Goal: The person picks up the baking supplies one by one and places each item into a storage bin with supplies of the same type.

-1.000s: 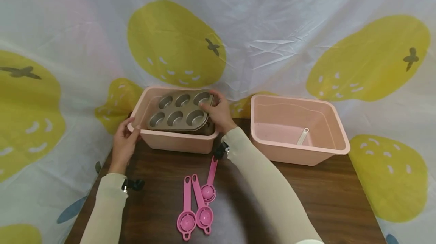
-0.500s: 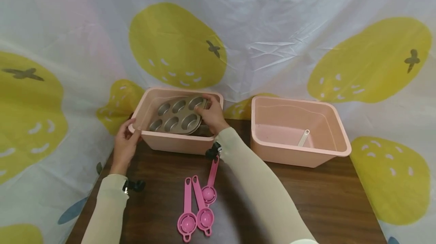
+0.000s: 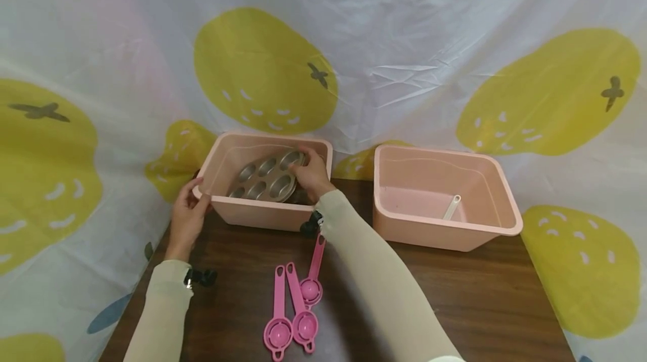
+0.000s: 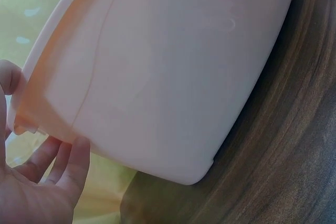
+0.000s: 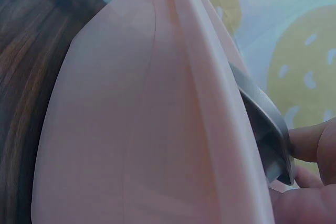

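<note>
One muffin tin (image 3: 268,178) slants inside a pink bin (image 3: 268,216).

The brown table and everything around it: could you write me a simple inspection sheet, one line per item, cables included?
Surface: dark wood-grain table.
Job's things: six-cup muffin pan, tilted inside the pink left bin.
Clutter: three pink utensils on the table; a pale handle-like piece in the pink right bin.
Hands: left hand grips the left bin's rim corner; right hand pinches the pan's right edge.
Cables: nothing seen.
Surroundings: fruit-print sheet behind.
</note>
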A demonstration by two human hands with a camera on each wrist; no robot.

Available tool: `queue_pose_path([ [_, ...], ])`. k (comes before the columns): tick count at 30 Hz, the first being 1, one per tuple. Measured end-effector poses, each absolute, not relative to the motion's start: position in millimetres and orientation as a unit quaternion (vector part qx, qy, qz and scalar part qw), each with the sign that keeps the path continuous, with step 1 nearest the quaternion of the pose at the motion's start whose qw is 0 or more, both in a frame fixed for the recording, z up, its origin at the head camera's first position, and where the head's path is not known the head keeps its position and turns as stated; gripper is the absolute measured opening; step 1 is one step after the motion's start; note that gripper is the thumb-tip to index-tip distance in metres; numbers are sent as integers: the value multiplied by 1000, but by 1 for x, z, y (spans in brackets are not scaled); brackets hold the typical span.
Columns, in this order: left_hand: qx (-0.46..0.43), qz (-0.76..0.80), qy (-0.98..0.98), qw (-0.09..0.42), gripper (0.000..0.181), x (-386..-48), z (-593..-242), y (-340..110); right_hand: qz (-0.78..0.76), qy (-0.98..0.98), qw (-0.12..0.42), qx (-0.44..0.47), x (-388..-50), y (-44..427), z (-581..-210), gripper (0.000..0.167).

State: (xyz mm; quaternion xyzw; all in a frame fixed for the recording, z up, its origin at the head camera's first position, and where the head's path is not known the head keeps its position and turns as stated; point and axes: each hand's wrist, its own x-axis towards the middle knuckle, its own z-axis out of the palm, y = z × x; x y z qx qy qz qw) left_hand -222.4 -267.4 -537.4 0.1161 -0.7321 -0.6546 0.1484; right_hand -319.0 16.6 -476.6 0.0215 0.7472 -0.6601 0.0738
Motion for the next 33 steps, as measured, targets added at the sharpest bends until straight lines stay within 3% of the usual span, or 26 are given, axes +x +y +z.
queue_pose_path([
  [16,132,-654,-731,141,52,-226,-536,-270,-671,736,94,23,-321,19,-470,79],
  [24,128,-654,-730,153,50,-226,-539,-271,-665,739,104,20,-320,21,-465,76],
  [33,118,-666,-719,160,50,-227,-537,-271,-652,755,75,-2,-312,29,-446,79],
])
